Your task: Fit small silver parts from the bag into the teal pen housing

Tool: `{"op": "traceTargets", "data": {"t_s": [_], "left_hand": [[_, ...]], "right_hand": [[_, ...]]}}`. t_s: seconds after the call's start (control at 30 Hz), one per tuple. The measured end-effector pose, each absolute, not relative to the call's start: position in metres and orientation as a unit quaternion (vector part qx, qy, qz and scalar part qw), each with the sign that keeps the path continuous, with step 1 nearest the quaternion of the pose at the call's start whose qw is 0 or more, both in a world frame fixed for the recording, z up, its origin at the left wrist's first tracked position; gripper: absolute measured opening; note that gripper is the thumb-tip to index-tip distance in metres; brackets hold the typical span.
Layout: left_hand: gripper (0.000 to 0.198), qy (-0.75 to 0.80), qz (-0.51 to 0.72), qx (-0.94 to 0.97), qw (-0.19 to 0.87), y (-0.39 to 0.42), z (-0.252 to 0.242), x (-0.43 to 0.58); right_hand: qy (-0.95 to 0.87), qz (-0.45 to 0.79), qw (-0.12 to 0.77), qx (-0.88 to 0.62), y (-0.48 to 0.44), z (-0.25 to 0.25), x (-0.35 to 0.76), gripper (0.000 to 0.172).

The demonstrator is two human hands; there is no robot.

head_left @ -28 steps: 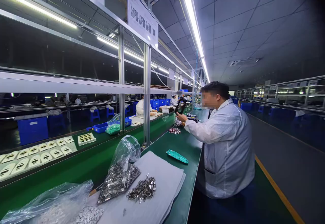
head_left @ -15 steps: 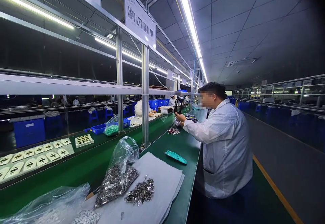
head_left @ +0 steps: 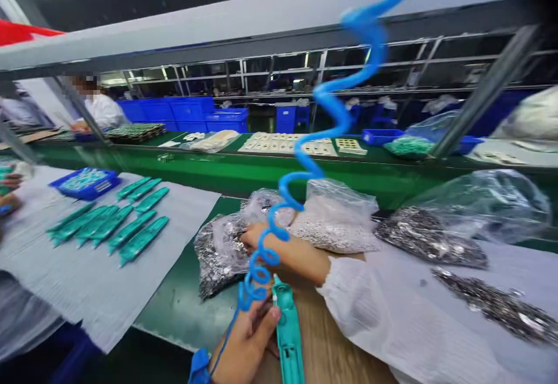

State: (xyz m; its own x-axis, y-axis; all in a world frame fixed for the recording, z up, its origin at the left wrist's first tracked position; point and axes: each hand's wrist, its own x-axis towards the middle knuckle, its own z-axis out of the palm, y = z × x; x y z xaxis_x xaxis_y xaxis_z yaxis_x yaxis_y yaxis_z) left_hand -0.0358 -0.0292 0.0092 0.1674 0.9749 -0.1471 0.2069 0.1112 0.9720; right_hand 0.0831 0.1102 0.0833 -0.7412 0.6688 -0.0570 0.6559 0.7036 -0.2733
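Note:
My left hand (head_left: 246, 340), wearing a blue wrist strap (head_left: 199, 366), is closed around a long teal plastic housing (head_left: 288, 329), held narrow end up over a wood-look board (head_left: 335, 337). My right hand (head_left: 264, 237) reaches across to the left, its fingers at the mouth of a clear bag of small shiny metal parts (head_left: 222, 262). The bag and a blue coiled cord hide its fingertips, so whether they grip anything does not show. Just right of that hand rests a clear bag of small white parts (head_left: 333, 221).
The blue coiled cord (head_left: 333, 108) hangs in front of me. Several teal housings (head_left: 143, 239) and a blue tray (head_left: 85, 183) lie on white sheeting at left. At right are a bag of metal parts (head_left: 429, 239) and a loose pile (head_left: 497, 302). A co-worker's hand (head_left: 9, 198) shows far left.
The view has swung from the aisle and a seated co-worker to the bench in front of me. Both my hands and the teal housing have come into sight.

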Motion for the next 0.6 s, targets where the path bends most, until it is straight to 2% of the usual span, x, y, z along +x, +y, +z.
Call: {"op": "traceTargets", "data": {"t_s": [0.13,0.23,0.37,0.5,0.6], "left_hand": [[0.057,0.449,0.357,0.509,0.642,-0.026,0.022,-0.025],[0.054,0.439,0.350,0.504,0.656,-0.026,0.025,-0.024],[0.056,0.446,0.344,0.505,0.654,-0.027,0.024,-0.026],[0.064,0.449,0.361,0.494,0.651,-0.023,0.023,-0.017],[0.068,0.472,0.391,0.475,0.631,-0.016,0.018,-0.007]], "right_hand": [[-0.936,0.091,-0.006,-0.341,0.115,0.083,0.087,0.022],[-0.940,0.079,-0.001,-0.333,0.111,0.088,0.089,0.022],[-0.935,0.068,0.056,-0.344,0.100,0.108,0.100,0.027],[-0.856,-0.002,0.191,-0.480,0.098,0.151,0.164,0.028],[-0.767,-0.078,0.182,-0.610,0.117,0.178,0.225,0.028]]}}
